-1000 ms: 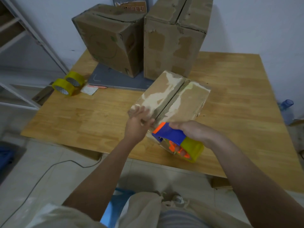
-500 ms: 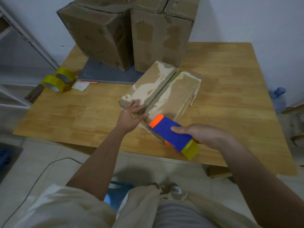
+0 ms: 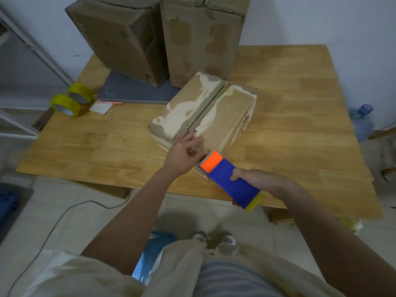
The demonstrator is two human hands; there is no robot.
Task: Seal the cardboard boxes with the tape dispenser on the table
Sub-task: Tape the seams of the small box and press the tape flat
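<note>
A worn cardboard box (image 3: 222, 112) lies near the front of the wooden table (image 3: 300, 99), its two top flaps meeting in a centre seam. My right hand (image 3: 252, 179) grips a blue tape dispenser (image 3: 231, 179) with an orange head, held at the box's near edge with the toothed end pointing at the seam. My left hand (image 3: 184, 153) rests on the near end of the seam, fingers curled right in front of the dispenser's head. Whether the fingers pinch tape is not visible.
Two taller cardboard boxes (image 3: 201, 35) stand at the table's back, partly on a grey flat board (image 3: 132, 93). Two yellow tape rolls (image 3: 72, 101) lie at the left edge. A white metal rack (image 3: 25, 61) is on the left, a water bottle (image 3: 362, 121) on the right.
My left hand slid from the box's left corner to the near end of the seam. The dispenser turned flat, its orange head now pointing up at the box edge.
</note>
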